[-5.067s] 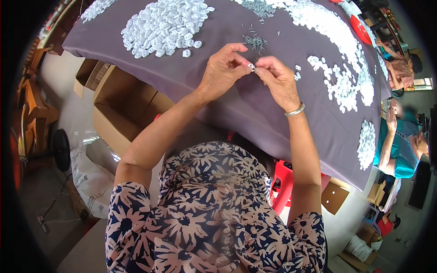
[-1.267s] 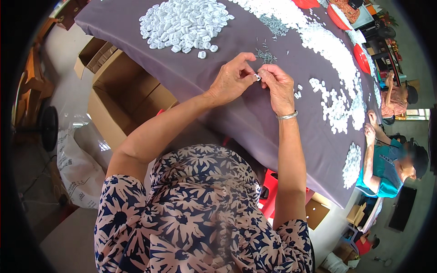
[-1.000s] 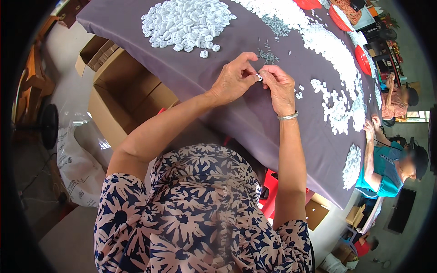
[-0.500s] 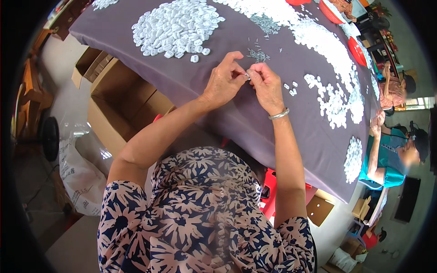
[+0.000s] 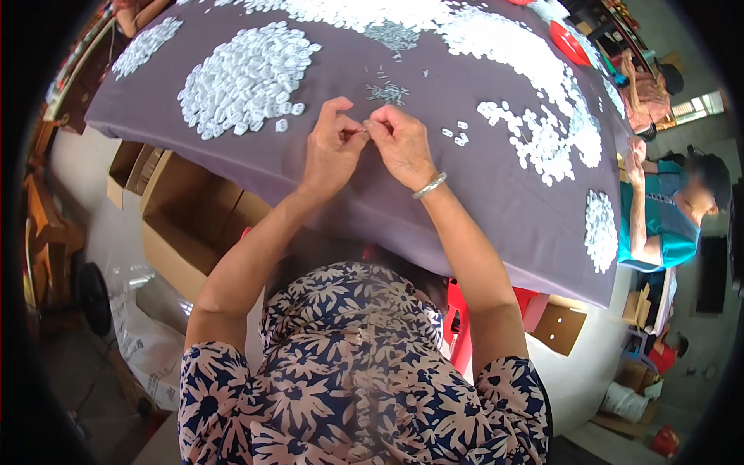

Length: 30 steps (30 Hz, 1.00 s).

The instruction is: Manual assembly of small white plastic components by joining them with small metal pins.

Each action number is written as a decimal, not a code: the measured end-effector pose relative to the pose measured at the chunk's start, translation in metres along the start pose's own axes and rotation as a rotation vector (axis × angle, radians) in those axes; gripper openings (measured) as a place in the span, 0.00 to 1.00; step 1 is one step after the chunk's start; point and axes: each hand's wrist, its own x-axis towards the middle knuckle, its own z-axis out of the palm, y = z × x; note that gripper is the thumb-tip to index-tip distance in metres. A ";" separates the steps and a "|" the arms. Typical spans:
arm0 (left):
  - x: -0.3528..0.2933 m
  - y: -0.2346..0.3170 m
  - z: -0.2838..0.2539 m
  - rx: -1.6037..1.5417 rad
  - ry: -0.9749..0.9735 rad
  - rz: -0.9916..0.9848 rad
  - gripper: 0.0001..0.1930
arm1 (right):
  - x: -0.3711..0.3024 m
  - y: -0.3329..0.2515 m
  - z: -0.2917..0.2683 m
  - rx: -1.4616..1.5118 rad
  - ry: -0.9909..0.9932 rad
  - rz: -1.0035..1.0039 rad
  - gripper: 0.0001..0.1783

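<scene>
My left hand (image 5: 332, 149) and my right hand (image 5: 400, 144) meet fingertip to fingertip over the purple cloth-covered table (image 5: 325, 178). Between the fingertips they pinch a tiny part (image 5: 362, 130), too small to tell its shape. Just beyond the hands lies a small heap of thin grey metal pieces (image 5: 387, 93). A round pile of small white plastic pieces (image 5: 244, 77) sits to the left of the hands. A few loose white pieces (image 5: 459, 135) lie to the right. A silver bangle (image 5: 428, 185) is on my right wrist.
A long band of white pieces (image 5: 535, 101) runs along the table's far and right side. Open cardboard boxes (image 5: 190, 225) stand on the floor at the left. Another person in a teal top (image 5: 663, 225) sits at the right. A red dish (image 5: 570, 43) lies far right.
The view has shifted, so the table and piles sit differently in the frame. Both hands stay joined at the fingertips, working the same small part over the cloth.
</scene>
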 end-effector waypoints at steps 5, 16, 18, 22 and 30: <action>0.000 0.006 -0.002 0.041 -0.068 -0.005 0.24 | 0.001 -0.005 -0.008 -0.011 -0.005 -0.007 0.07; 0.001 0.009 0.000 0.019 -0.089 -0.022 0.24 | -0.009 0.046 -0.114 -0.378 0.030 -0.018 0.04; -0.001 0.009 -0.001 -0.016 -0.075 -0.039 0.23 | -0.015 0.049 -0.123 -0.466 -0.034 -0.057 0.05; -0.001 0.010 0.000 -0.094 -0.078 -0.045 0.22 | -0.026 0.066 -0.149 -0.031 0.051 0.110 0.07; -0.002 0.007 -0.003 -0.118 -0.093 -0.035 0.21 | -0.042 0.070 -0.228 -0.595 0.225 0.252 0.04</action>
